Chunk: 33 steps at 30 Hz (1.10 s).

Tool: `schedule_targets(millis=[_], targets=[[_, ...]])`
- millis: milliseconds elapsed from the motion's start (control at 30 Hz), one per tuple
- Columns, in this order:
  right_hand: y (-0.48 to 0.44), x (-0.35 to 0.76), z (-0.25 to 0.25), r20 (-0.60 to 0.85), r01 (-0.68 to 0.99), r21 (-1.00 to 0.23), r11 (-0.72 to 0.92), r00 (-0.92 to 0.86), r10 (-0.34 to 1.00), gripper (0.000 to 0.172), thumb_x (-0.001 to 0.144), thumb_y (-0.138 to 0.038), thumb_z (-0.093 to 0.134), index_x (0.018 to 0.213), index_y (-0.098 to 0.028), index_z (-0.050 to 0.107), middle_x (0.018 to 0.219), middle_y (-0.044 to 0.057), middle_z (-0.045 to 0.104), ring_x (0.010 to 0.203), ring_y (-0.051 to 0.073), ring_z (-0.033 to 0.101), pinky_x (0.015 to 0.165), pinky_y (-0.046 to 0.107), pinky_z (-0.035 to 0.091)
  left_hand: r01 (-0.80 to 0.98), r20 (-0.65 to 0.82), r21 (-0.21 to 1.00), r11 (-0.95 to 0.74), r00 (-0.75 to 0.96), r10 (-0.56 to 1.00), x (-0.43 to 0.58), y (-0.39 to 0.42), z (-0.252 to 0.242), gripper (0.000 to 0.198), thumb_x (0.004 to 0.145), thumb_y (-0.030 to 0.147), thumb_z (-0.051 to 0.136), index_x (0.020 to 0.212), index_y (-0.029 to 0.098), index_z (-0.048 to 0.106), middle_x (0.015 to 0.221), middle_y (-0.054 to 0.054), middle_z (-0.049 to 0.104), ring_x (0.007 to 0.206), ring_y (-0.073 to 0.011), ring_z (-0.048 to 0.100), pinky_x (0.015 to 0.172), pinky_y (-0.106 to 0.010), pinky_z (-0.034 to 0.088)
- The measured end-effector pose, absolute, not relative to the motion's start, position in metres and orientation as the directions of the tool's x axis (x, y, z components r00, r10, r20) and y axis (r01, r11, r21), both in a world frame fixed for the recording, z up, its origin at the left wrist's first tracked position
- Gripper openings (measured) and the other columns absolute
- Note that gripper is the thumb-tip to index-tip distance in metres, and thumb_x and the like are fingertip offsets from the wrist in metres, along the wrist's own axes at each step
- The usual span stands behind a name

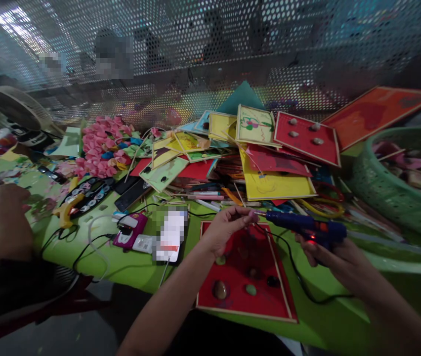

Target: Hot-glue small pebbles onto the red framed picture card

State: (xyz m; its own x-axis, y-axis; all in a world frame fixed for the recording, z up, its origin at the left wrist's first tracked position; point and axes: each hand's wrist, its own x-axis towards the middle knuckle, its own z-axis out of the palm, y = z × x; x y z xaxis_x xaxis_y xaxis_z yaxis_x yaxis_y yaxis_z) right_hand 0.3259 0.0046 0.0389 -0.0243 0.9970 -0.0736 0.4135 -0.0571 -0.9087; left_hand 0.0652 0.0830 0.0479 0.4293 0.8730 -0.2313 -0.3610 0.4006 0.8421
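My right hand (329, 257) grips a blue hot glue gun (307, 226), its nozzle pointing left toward my left hand (225, 228). The left hand pinches a small pinkish piece (252, 215) right at the nozzle tip, held above a red framed card (245, 272). Several small stones lie stuck on that card, which rests on the green table (136, 269). The gun's black cord (307, 291) loops down across the card's right side.
A heap of coloured framed cards (270, 148) fills the middle. Pink paper flowers (103, 146) lie at the left, with a yellow glue gun (65, 207), phones and cables. A green basket (388, 188) stands at the right. Another person's hand (5, 198) rests at far left.
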Motion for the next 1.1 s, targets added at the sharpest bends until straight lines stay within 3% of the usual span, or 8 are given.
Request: schedule_targets(millis=[400,800,1100], targets=[[0.0043,0.3187,0.0468,-0.081,0.379,-0.923,-0.068,-0.017,0.997,0.046,0.079,-0.067,0.067,0.076,-0.021,0.066,0.057,0.003,0.057,0.048,0.017,0.050,0.044,0.030,0.041,-0.438,-0.249,0.795,0.421,0.396,0.884,0.0671,0.0842,0.0485,0.032,0.068,0.034,0.089,0.092,0.017,0.076,0.093,-0.003,0.074,0.080,-0.0100,0.063,0.077,-0.021,0.045],[0.0047,0.3219,0.0457,-0.057,0.433,-0.900,-0.047,-0.012,0.998,0.054,0.080,-0.072,0.062,0.064,-0.020,0.062,0.057,0.004,0.057,0.050,0.017,0.052,0.047,0.029,0.045,-0.409,-0.247,0.806,0.428,0.425,0.871,0.0654,0.0840,0.0500,0.036,0.066,0.036,0.090,0.092,0.016,0.076,0.090,-0.005,0.075,0.081,-0.0121,0.065,0.077,-0.023,0.046],[0.0048,0.3201,0.0455,-0.086,0.380,-0.923,-0.063,-0.044,0.995,0.050,0.081,-0.067,0.066,0.081,-0.017,0.066,0.060,0.003,0.057,0.050,0.015,0.051,0.047,0.026,0.042,-0.481,-0.248,0.766,0.427,0.391,0.886,0.0663,0.0839,0.0529,0.032,0.067,0.031,0.090,0.090,0.016,0.075,0.091,-0.003,0.073,0.077,-0.0095,0.062,0.073,-0.021,0.046]])
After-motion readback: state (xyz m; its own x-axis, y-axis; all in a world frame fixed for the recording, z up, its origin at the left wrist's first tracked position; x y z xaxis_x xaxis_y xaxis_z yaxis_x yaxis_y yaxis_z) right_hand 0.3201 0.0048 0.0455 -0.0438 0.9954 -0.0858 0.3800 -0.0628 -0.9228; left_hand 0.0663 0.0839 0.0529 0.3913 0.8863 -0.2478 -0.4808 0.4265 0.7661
